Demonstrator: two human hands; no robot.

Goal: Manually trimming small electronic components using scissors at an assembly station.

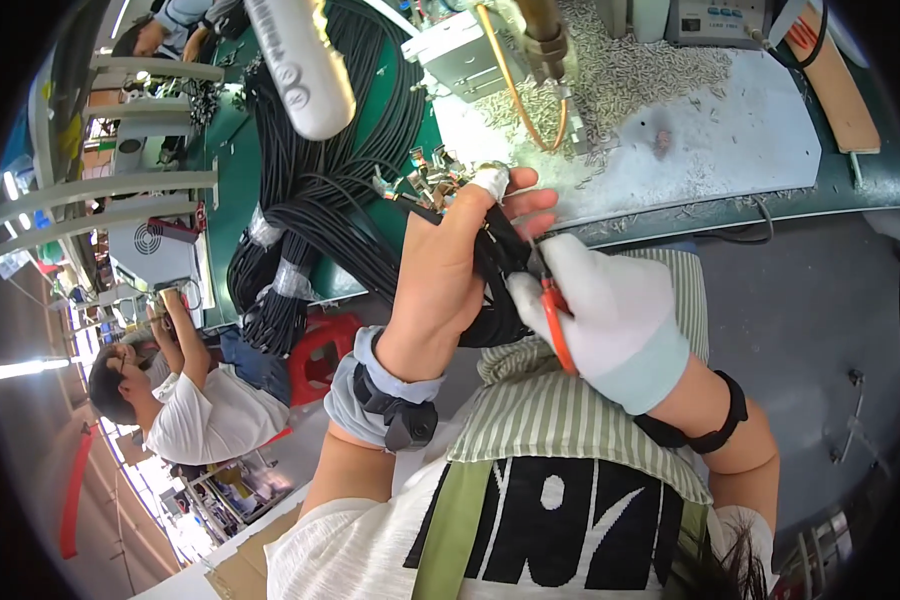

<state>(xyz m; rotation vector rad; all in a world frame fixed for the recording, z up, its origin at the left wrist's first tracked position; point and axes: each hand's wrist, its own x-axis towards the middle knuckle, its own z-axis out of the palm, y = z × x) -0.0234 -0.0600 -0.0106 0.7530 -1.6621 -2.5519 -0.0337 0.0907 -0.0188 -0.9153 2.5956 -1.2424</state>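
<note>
Black cables point(497, 247) lie inside clasping left fingers point(532, 202), beside right fingers point(568, 262) gripping an orange-handled tool point(560, 335).

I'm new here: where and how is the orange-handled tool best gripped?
Probably by its orange handle, from the right, as the gloved right hand does: the handle curves back toward the wearer, while the opposite end faces the left hand.
</note>
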